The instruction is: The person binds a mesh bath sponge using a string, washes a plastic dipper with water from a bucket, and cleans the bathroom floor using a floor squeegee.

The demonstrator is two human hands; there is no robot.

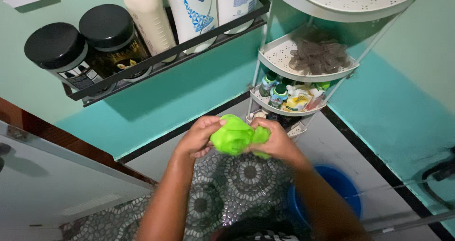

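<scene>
A bright green bunched cloth (234,135) is squeezed between both my hands at the centre of the view. My left hand (199,137) grips its left side, fingers curled over the top. My right hand (276,141) clutches its right side. Both forearms reach up from the bottom edge over a patterned mosaic floor (227,184).
A black wall rack (156,60) at upper left holds two dark-lidded jars (85,41) and tall bottles (151,18). A white corner shelf (303,60) at right carries a brown mesh scrubber (318,55) and small bottles (279,93). A blue bucket (341,186) stands at lower right.
</scene>
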